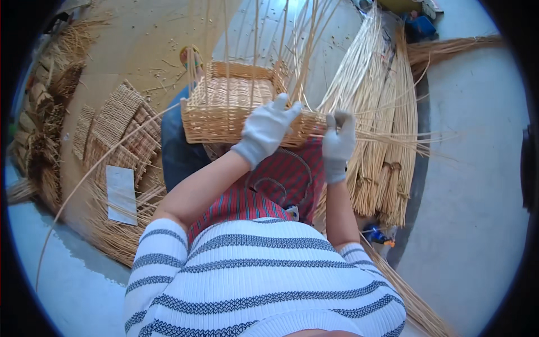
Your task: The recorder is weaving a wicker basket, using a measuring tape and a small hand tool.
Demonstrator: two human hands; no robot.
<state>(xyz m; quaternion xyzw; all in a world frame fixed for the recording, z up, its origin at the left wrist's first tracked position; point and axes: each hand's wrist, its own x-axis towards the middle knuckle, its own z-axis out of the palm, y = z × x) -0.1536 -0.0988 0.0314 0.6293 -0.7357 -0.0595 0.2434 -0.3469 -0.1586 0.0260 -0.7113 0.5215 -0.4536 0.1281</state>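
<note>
A rectangular woven basket (pixel 210 126) rests over my lap on a red patterned cloth (pixel 286 182), with long upright strands rising from its walls. My left hand (pixel 269 126), in a pale knitted glove, grips the basket's near wall toward the right, fingers over the rim. My right hand (pixel 338 140), gloved the same way, is curled at the basket's right end, pinching thin reeds (pixel 393 137) that trail off to the right. Exactly which strands its fingertips hold is hard to make out.
Long pale reed bundles (pixel 393 191) lie along the right. Woven panels (pixel 118 112), a pale rectangular sheet (pixel 120 194) and loose straw lie at left, beside dark bristly bundles (pixel 45 112). A blue object (pixel 418 28) and brown fibres (pixel 460 46) are at upper right.
</note>
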